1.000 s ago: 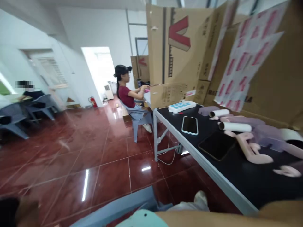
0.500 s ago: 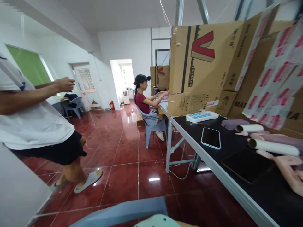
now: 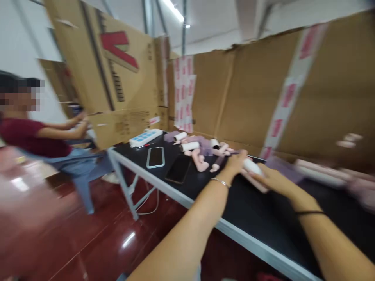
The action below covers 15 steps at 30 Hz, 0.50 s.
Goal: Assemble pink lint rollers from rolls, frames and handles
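Over the black tabletop [image 3: 234,203], both my hands are around a white tube [image 3: 253,167] that lies against a long pale pink piece [image 3: 255,182]. My left hand [image 3: 236,164], with a bracelet at its wrist, is closed at the far left end of the pink piece; its fingertips are blurred. At the other end, my right hand [image 3: 272,180], with a black band at its wrist, is closed on the white tube, thumb along its side. What kind of article the pink piece is, I cannot make out.
More white tubes [image 3: 190,146], pink pieces [image 3: 200,162] and purple pieces lie to the left, near two phones [image 3: 156,157] and a power strip [image 3: 145,137]. Cardboard walls [image 3: 252,89] enclose the table's back. A seated person [image 3: 32,134] works at far left.
My view has swung right from the room to the table. Both my hands have come into view, on the white tube and pink piece. The standing person has left the view.
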### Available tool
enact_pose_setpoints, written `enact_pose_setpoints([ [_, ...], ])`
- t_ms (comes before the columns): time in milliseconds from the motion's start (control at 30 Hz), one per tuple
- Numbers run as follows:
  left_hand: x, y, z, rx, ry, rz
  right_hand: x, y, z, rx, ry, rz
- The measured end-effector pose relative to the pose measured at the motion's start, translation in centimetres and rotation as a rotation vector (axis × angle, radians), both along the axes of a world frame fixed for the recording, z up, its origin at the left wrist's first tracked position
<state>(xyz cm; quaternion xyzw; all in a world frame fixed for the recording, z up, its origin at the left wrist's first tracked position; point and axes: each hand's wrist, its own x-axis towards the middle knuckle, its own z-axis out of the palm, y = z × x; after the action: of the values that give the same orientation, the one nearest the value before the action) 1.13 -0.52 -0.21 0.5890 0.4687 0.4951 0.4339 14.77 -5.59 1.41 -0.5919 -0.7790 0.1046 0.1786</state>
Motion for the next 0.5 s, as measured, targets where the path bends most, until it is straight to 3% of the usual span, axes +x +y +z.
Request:
enact_pose_setpoints([
  [200, -0.8, 3.9, -1.2, 0.18, -0.161, -0.093, -0.2, 0.9, -0.4, 0.065, 0.078, 0.043],
  [500, -0.3, 3.4, -0.7, 0.269, -0.122, -0.035, -0.2, 0.6, -0.5, 0.15, 0.057, 0.012],
])
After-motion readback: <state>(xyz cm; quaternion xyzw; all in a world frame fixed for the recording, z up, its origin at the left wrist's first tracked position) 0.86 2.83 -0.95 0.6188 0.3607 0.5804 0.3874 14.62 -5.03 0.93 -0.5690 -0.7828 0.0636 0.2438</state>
